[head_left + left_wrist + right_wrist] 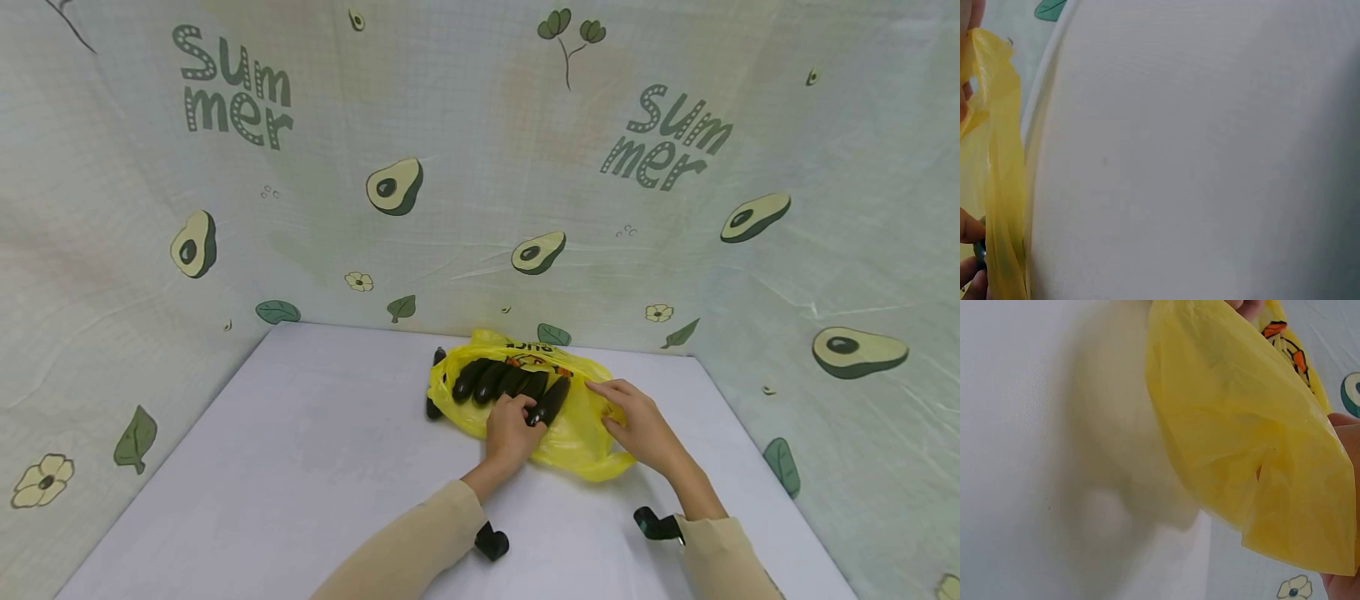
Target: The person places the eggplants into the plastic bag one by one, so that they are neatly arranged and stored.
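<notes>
A yellow plastic bag [581, 446] lies on the table with its mouth spread open. Several glossy dark eggplants [491, 382] sit side by side in it. My left hand [512, 435] reaches into the mouth and grips the rightmost eggplant [555, 398] near its lower end; in the left wrist view its fingers [969, 228] close on a dark tip, partly hidden by the plastic. With my right hand [643, 427] I hold the bag's right edge between thumb and fingers, and the right wrist view shows the plastic [1229, 425] raised there.
Another dark elongated piece [432, 408] lies against the bag's left side, partly covered by it. The white table [322, 433] stretches left and in front. Patterned cloth walls [450, 275] stand behind and at both sides. Black wrist-camera mounts [492, 542] hang under the sleeves.
</notes>
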`<state>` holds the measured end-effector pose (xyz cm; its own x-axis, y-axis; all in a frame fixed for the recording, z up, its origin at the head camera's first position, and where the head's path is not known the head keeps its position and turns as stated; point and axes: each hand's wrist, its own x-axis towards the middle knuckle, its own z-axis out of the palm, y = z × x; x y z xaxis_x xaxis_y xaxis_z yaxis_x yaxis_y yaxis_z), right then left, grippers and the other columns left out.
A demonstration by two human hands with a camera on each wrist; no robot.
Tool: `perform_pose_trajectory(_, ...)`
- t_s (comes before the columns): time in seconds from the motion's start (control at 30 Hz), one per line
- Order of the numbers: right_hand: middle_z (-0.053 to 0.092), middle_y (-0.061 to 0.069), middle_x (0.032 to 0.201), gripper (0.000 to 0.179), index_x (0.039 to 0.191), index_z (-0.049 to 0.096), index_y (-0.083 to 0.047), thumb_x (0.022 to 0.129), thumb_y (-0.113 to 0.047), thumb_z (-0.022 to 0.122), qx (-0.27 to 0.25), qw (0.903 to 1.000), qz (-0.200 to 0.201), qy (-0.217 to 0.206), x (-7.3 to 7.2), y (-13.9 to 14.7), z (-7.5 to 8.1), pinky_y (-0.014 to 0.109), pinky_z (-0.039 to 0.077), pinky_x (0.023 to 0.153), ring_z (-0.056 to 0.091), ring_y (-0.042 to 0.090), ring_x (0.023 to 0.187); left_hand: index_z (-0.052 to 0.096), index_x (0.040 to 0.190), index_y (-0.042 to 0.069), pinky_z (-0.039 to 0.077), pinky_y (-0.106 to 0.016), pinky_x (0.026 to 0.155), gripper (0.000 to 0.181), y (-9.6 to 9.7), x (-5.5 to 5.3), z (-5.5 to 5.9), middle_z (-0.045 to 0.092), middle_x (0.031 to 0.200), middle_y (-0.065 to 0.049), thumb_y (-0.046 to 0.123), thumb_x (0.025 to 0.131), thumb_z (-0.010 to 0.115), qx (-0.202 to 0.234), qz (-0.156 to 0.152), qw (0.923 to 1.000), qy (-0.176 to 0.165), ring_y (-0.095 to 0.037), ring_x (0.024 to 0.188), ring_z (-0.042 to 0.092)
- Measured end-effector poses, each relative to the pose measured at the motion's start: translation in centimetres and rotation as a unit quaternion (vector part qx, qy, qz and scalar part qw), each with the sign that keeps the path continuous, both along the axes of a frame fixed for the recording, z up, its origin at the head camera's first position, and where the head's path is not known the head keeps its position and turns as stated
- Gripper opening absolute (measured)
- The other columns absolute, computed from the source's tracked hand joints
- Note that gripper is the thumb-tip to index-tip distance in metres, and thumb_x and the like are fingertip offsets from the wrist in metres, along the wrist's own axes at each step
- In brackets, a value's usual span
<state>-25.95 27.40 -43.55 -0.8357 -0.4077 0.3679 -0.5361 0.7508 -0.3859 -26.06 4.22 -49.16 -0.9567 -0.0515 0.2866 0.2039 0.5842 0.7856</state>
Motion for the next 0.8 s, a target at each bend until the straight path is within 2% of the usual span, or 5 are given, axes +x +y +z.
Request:
perform_pose_trajectory(0.2,0.066,0.013,0.130,0.065,0.147,0.063,-0.004,0.087,0.015,0.077,-0.002,1.0000,-0.003,-0.002,0.0,0.1,0.0,0.048,0.059,0.091,0.065,0.029,0.109,0.078,0.115,0.009,0.050,-0.031,0.074,0.032,-0.1,0.0,0.2,0.064,0.094,-0.004,0.014,0.085,0.087,-0.006,-0.016,0.9998,0.000,-0.012,0.079,0.054)
perform_pose_trajectory(0.37,0.066,0.012,0.130,0.065,0.147,0.063,-0.004,0.087,0.015,0.077,-0.003,1.0000,0.001,-0.002,-0.1,0.3,-0.1,0.045,0.059,0.088,0.065,0.027,0.107,0.078,0.117,0.009,0.048,-0.030,0.072,0.032,-0.5,0.1,0.6,0.064,0.095,-0.004,0.016,0.087,0.086,-0.008,-0.030,0.9995,0.006,-0.012,0.079,0.052)
perform_pose_trajectory(0.6,0.066,0.012,0.129,0.063,0.146,0.063,-0.002,0.087,0.015,0.076,0.001,1.0000,0.002,0.005,-0.2,0.4,-0.1,0.041,0.058,0.084,0.064,0.025,0.104,0.075,0.125,0.009,0.051,-0.030,0.074,0.038,-2.2,0.4,2.3,0.067,0.105,-0.010,0.018,0.090,0.086,0.005,-0.062,0.9981,0.005,-0.013,0.083,0.055)
perform_pose_trajectory(0.8,0.066,0.013,0.130,0.064,0.147,0.063,-0.003,0.087,0.015,0.076,0.000,1.0000,0.002,0.003,-0.1,0.5,0.0,0.043,0.059,0.086,0.065,0.026,0.106,0.073,0.130,0.013,0.055,-0.033,0.080,0.043,-4.5,0.7,3.9,0.068,0.113,-0.009,0.023,0.090,0.086,-0.037,-0.087,0.9955,0.008,-0.015,0.089,0.060)
